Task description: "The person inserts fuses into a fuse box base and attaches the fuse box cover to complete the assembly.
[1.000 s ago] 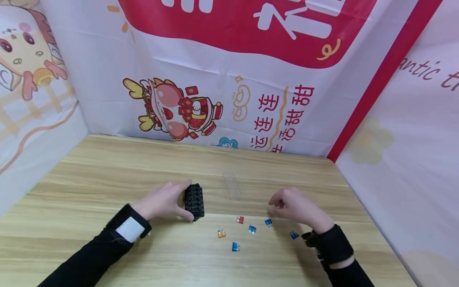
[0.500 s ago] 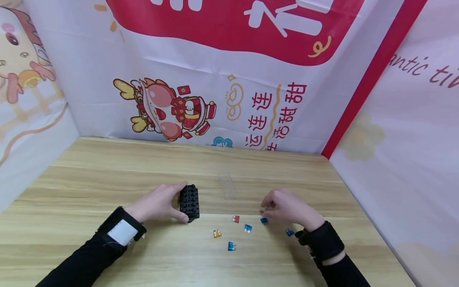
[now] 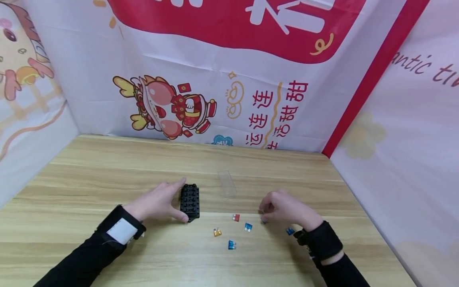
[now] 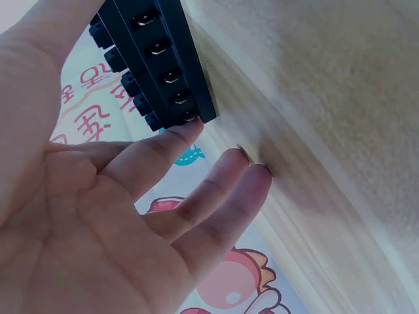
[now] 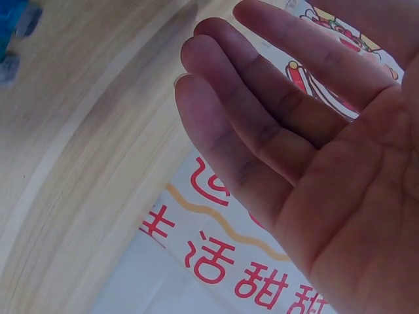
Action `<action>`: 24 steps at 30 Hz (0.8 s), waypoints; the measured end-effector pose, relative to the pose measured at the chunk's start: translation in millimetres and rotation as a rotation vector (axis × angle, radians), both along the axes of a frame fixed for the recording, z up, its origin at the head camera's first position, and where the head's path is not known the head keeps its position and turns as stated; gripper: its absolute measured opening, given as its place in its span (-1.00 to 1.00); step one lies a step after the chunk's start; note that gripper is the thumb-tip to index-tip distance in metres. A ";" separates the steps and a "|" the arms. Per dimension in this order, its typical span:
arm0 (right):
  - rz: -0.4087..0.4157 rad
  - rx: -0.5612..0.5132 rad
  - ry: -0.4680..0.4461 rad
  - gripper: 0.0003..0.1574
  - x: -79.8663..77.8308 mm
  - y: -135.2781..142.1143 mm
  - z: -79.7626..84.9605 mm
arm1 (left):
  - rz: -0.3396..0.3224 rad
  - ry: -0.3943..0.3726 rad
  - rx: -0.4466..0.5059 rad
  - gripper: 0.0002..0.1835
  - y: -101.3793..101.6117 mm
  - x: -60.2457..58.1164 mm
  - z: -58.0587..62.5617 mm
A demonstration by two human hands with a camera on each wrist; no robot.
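Observation:
On the left of the table, my left hand (image 3: 159,202) holds a black fuse box (image 3: 190,201) across its length, thumb at the near end and fingers at the far end. The left wrist view shows metal contacts in the slots of this fuse box (image 4: 159,49) and one fingertip against its end. My right hand (image 3: 285,208) is low over the table, thumb tip right over a blue blade fuse (image 3: 263,221) that is mostly covered. In the right wrist view its fingers (image 5: 262,118) bend loosely and the thumb tip is out of frame.
A red fuse (image 3: 235,217), an orange-yellow fuse (image 3: 217,232) and blue fuses lie loose between the hands. One blue fuse (image 3: 290,231) sits near the right wrist. A clear plastic cover (image 3: 227,184) lies behind them. Printed cloth (image 3: 179,59) hangs along the table's back edge.
My right hand has come down slightly toward the near side, and its thumb now covers most of the blue fuse. The left hand stays at the fuse box; the head view shifts a little.

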State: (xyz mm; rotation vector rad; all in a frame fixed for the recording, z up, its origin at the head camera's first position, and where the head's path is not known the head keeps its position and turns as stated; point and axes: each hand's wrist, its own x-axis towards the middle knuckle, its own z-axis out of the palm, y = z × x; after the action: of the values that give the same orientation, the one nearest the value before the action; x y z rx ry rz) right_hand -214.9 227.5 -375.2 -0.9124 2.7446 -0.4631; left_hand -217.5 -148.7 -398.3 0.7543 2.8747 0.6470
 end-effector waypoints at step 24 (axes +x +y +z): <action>0.004 0.029 0.001 -0.89 -0.4 -0.1 -7.8 | 0.000 0.005 -0.003 0.20 2.6 0.8 1.0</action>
State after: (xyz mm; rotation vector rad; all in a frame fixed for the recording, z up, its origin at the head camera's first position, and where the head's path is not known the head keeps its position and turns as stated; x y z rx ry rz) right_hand -215.4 227.4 -382.9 -0.9117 2.7420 -0.4210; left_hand -216.7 -146.1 -397.3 0.7564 2.8799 0.6410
